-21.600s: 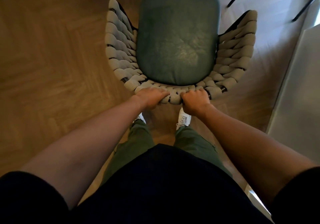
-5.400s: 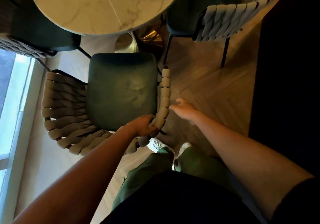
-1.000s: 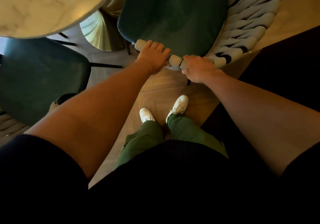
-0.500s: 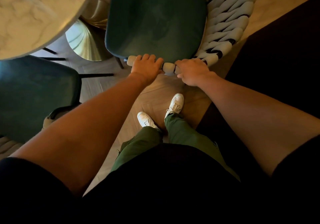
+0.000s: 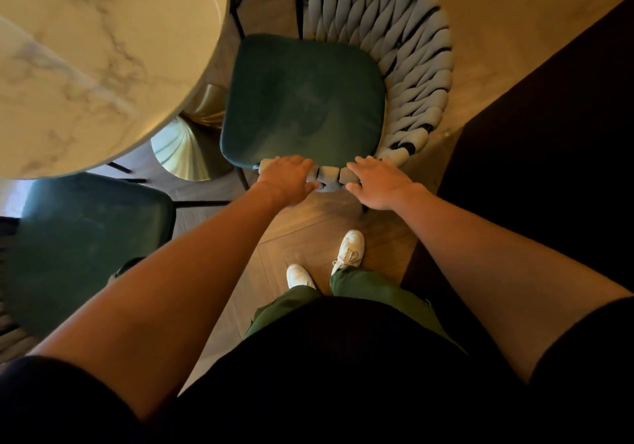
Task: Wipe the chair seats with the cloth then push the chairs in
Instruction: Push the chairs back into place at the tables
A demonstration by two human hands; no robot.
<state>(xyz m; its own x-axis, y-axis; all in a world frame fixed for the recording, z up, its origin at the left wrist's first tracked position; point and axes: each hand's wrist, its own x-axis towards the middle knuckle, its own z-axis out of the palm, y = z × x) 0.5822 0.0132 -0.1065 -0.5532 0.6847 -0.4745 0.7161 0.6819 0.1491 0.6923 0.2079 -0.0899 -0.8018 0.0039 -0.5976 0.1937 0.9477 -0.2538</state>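
Observation:
A chair with a dark green seat [image 5: 302, 100] and a grey woven back [image 5: 411, 66] stands in front of me, its left side close to the round marble table [image 5: 103, 66]. My left hand [image 5: 286, 179] grips the near woven rim, fingers over the top and thumb below. Just to its right, my right hand [image 5: 377, 181] holds the same rim, its fingers spread along it. No cloth is in view.
A second green-seated chair [image 5: 85, 237] sits at the lower left beside the table. The gold table base [image 5: 185, 148] stands between the two chairs. A dark rug [image 5: 549, 135] covers the floor on the right. My white shoes [image 5: 348, 249] are on the wood floor.
The chair has slid farther from me toward the table, both hands staying on its near rim. My right hand's fingers have spread out flatter.

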